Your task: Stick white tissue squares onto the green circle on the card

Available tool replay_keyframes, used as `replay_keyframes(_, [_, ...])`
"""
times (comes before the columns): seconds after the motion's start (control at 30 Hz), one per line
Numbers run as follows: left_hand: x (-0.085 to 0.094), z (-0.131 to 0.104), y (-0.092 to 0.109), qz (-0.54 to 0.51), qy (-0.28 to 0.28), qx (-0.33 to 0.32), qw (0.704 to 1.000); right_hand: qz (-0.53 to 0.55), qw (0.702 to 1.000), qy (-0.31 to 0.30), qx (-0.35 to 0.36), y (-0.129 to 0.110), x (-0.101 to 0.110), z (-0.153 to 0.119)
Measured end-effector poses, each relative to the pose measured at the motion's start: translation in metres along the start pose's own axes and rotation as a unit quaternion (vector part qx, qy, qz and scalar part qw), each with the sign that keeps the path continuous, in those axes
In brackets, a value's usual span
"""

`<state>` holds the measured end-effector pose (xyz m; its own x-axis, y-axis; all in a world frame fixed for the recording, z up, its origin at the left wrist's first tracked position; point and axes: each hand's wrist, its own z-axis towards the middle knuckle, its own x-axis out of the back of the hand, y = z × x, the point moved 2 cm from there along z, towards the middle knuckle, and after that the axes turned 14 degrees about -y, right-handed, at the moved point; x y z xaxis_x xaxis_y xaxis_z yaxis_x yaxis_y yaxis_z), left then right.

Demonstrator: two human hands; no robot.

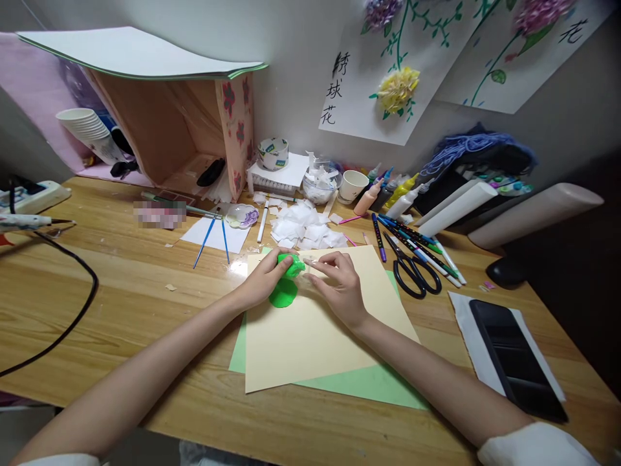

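White sleeve cuff [538, 443], nearest the camera, lies beyond the near-R corner of the cream sheet [315, 343], landmark for this fig. (head view only). L hand [264, 278], at the sheet's far-L part, pinches a bunched green piece [291, 266] betw. thumb and fingers. R hand [342, 288], over the sheet's far half, has thumb and index curved toward the piece's R side, tips slightly parted; cannot tell whether they grip a small bit. Green disc [283, 294] shows just below the piece, over the sheet; unclear if joined to it. Step in hand (judged): adjusting the piece by fingertip. Next move prob. calls for a firm L hold w/ fine R placement. Surroundings: lt.-green sheet [369, 385] under the cream one; scissors [417, 285] and pens [427, 252] off its R edge; blue sticks [226, 241] past its far-L corner; glue-gun-like tool [24, 222], w/ black cord [96, 285], well L of it on the counter [160, 272]. Obstruction: paper scraps [303, 226] crowd its far edge; might stray under the fingers.
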<state>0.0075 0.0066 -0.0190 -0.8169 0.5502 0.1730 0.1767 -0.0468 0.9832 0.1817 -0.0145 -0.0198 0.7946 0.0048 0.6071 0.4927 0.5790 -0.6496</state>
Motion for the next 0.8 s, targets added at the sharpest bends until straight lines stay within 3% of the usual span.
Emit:
replay_keyframes(0.17, [-0.005,-0.001,0.002,0.012,-0.017,-0.005,1.000,0.038,0.999,-0.005,0.005,0.000,0.002,0.001])
replay_keyframes(0.47, [-0.002,0.002,-0.003,-0.026,-0.043,0.002,0.999,-0.016,1.000,-0.008,0.008,-0.003,-0.001,0.000])
replay_keyframes(0.63, [0.000,-0.001,0.006,-0.008,-0.072,0.002,0.997,-0.034,0.999,-0.017,0.019,-0.006,0.000,-0.001])
replay_keyframes(0.73, [0.002,0.000,0.012,-0.003,-0.063,-0.006,0.998,-0.012,1.000,-0.013,0.019,-0.007,0.002,0.000])
replay_keyframes(0.8, [0.009,0.003,0.013,-0.014,-0.026,-0.012,0.999,0.018,1.000,0.006,-0.001,-0.006,0.004,0.000])
